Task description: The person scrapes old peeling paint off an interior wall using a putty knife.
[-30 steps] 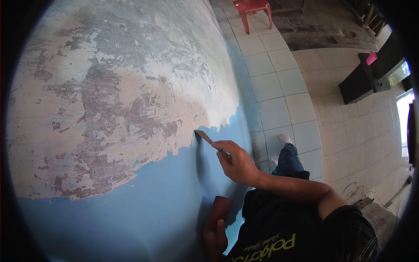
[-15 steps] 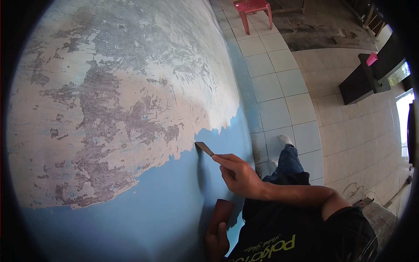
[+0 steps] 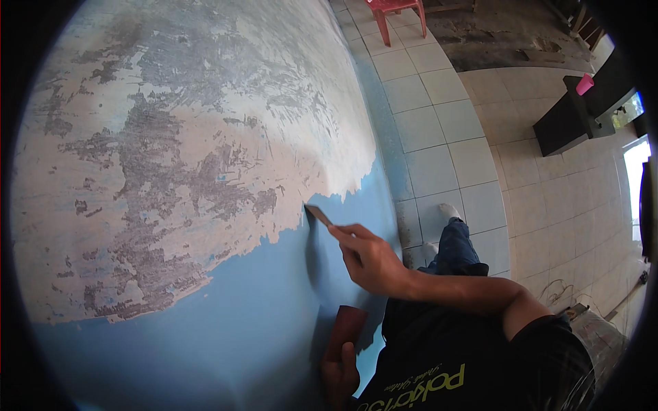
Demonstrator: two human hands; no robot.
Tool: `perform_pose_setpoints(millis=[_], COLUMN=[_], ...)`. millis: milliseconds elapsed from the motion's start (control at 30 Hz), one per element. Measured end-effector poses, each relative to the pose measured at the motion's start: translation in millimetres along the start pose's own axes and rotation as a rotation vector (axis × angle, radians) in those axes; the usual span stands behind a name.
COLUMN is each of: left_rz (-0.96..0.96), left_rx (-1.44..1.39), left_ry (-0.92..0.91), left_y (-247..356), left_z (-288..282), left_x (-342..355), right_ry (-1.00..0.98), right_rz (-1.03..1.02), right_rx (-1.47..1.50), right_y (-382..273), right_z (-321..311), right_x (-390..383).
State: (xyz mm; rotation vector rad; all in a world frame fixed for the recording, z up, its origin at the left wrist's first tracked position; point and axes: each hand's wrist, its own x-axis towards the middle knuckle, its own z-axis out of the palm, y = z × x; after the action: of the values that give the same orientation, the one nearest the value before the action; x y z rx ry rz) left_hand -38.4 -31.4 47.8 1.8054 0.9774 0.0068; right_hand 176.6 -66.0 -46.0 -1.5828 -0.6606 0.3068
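Observation:
My right hand [image 3: 375,259] grips a scraper [image 3: 319,214], its fingers closed round the handle. The flat blade meets the wall at the ragged border between blue paint [image 3: 253,288] and the pale, stripped surface [image 3: 171,178]. Grey patches show through that surface. Low in the view, close to the blue wall, my left hand [image 3: 340,377] is closed on a dark red-brown sheet [image 3: 347,329], slightly curved, that looks like sandpaper. Part of the left hand is hidden beneath the sheet and in shadow.
A tiled floor [image 3: 432,168] runs along the wall's base, with my feet on it. At the top stands a red plastic chair [image 3: 394,7]. To the right is a dark stand [image 3: 569,123] with a pink cup [image 3: 585,84]. Cables [image 3: 558,291] lie at lower right.
The scraper and my right hand have shifted slightly up in the view, the blade still at the paint border. My left hand and its sheet have risen a little too.

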Motion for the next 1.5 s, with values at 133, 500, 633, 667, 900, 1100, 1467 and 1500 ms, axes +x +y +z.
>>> perform_pose_setpoints(millis=[133,500,633,667,900,1100,1467,1500], left_rz=[0.017,0.003,0.043,0.055,0.077,0.137,0.095,0.099], left_rx=[0.020,-0.103,-0.066,-0.105,-0.024,-0.021,0.062,0.063], left_ry=[0.018,-0.023,0.006,-0.036,0.030,0.046,0.066,0.071], left_y=[-6.8,-15.1,-16.9,-18.6,-19.2,-19.3,-6.5,-6.7], left_z=[-1.3,-0.7,0.1,-0.2,0.4,2.9,5.1,4.3], left_x=[0.9,0.3,3.8,2.8,3.4,2.9,2.6,2.1], right_ry=[-0.049,-0.071,-0.049,-0.043,-0.052,-0.023,0.026,0.011], right_rz=[0.020,0.066,0.032,0.038,0.057,0.043,0.042,0.054], right_rx=[0.051,0.003,0.032,0.029,0.050,0.057,0.097,0.100], right_y=[-2.3,-6.4,-9.5,-7.3,-11.1,-4.5,-1.9,-2.0], right_z=[-1.8,-5.5,-0.1,0.6,-0.5,1.3,4.2,4.1], right_x=[-8.2,-9.0,-14.7,-13.0,-13.6,-9.2,-9.0,-8.3])
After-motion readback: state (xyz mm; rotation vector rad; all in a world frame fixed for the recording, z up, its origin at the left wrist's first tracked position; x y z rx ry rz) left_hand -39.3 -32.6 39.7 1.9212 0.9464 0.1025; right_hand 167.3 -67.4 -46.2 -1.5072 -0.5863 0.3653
